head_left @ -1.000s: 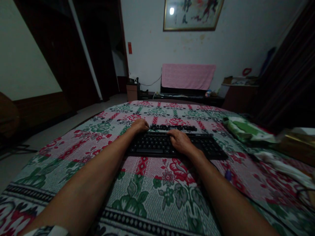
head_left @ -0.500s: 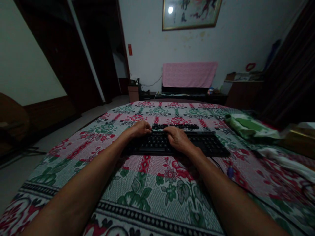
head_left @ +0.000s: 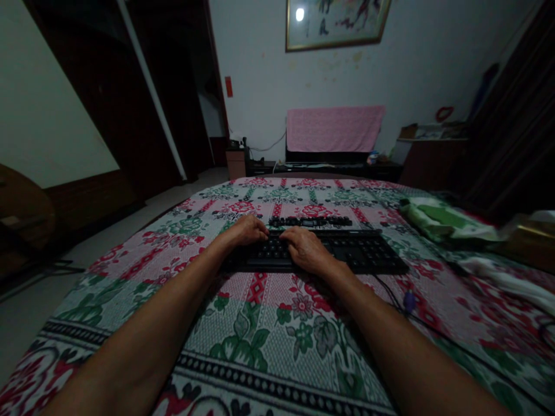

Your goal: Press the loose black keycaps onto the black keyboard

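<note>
Curling over the long black keyboard (head_left: 355,253), your left hand (head_left: 249,230) and right hand (head_left: 307,248) may be pinching, I cannot tell; dark pieces (head_left: 295,221) lie beyond it.

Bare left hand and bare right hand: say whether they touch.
Apart: the head view shows the long black keyboard through a gap between the bare left hand and bare right hand.

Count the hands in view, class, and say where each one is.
2. The left hand is at the left rear part of the black keyboard; the right hand is over its middle. Some fingers are hidden, but no other hand shows.
</note>
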